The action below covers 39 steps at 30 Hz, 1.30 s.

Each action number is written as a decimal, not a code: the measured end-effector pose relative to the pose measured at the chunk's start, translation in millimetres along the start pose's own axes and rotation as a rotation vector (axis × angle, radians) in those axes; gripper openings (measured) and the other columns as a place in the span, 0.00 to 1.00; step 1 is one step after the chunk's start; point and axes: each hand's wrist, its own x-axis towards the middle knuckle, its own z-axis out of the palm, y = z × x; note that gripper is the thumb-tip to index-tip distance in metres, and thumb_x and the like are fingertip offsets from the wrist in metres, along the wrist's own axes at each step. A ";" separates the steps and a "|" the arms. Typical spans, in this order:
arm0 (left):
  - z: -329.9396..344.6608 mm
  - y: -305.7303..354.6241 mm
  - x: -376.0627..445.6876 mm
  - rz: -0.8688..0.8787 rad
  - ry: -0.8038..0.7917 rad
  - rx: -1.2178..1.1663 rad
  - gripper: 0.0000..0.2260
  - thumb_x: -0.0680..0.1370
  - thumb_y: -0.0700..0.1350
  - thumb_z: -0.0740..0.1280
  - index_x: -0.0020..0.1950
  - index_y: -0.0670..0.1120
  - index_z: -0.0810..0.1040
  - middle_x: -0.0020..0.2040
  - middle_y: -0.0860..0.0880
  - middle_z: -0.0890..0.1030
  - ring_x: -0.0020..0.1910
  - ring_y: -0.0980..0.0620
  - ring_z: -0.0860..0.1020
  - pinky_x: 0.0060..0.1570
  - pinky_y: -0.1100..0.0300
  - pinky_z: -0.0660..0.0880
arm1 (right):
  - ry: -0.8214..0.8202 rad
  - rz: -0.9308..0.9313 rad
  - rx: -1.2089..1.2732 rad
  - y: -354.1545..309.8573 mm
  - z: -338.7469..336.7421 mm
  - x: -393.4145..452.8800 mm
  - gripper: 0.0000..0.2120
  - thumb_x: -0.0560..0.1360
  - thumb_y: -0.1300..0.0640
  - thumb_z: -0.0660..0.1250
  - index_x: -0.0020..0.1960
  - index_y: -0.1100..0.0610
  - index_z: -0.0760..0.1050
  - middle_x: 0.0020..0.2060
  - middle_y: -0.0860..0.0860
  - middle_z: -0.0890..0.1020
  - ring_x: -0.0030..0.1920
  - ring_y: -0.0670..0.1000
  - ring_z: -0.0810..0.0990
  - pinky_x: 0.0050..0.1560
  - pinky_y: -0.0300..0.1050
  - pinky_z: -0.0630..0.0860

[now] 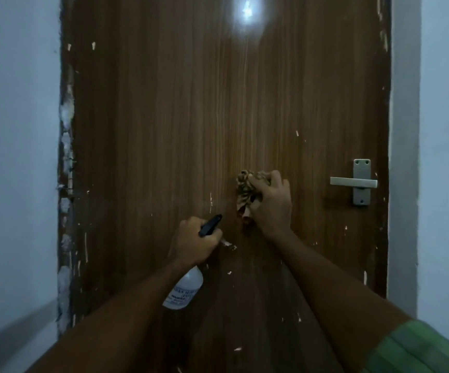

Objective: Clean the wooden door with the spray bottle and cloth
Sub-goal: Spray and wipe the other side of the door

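- Pressing against the brown wood-grain door [164,130], a crumpled patterned cloth [246,193] is gripped in the right hand [273,204], left of the grey metal lever handle [354,182].
- A translucent white spray bottle [183,288] (black nozzle tilted toward the door) is clasped in the left hand [195,242], just below the cloth.

Brown wood-grain door [164,117], shut in a chipped dark frame. Crumpled tan patterned cloth [246,192] pressed flat against its face, just left of the right hand's fingers [265,179]. Grey metal lever handle on a backplate [360,182] sits well to the right of those fingers. White paint flecks and chips scattered below and left of them. Bright glare spot high above.
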 end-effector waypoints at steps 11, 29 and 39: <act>-10.4 -8.2 -32.1 -0.179 0.059 0.066 0.17 0.75 0.52 0.72 0.31 0.44 0.76 0.25 0.53 0.74 0.24 0.53 0.72 0.30 0.56 0.68 | -0.336 -0.393 0.032 -12.7 5.8 7.6 0.27 0.74 0.61 0.73 0.71 0.46 0.75 0.62 0.50 0.69 0.56 0.53 0.70 0.49 0.48 0.78; -50.2 -23.2 -27.7 -0.106 -0.066 0.140 0.12 0.81 0.46 0.72 0.38 0.48 0.79 0.32 0.50 0.80 0.26 0.58 0.75 0.29 0.63 0.73 | -0.655 -0.766 -0.281 -50.5 40.8 -45.5 0.33 0.77 0.56 0.72 0.78 0.43 0.63 0.75 0.52 0.58 0.71 0.59 0.64 0.58 0.51 0.78; -98.8 -39.0 6.6 -0.042 -0.091 0.103 0.15 0.81 0.43 0.72 0.35 0.49 0.77 0.27 0.53 0.76 0.23 0.60 0.72 0.26 0.66 0.68 | -0.200 -0.311 -0.058 -96.4 61.2 -19.6 0.28 0.74 0.57 0.72 0.73 0.48 0.72 0.70 0.52 0.67 0.61 0.55 0.71 0.47 0.43 0.75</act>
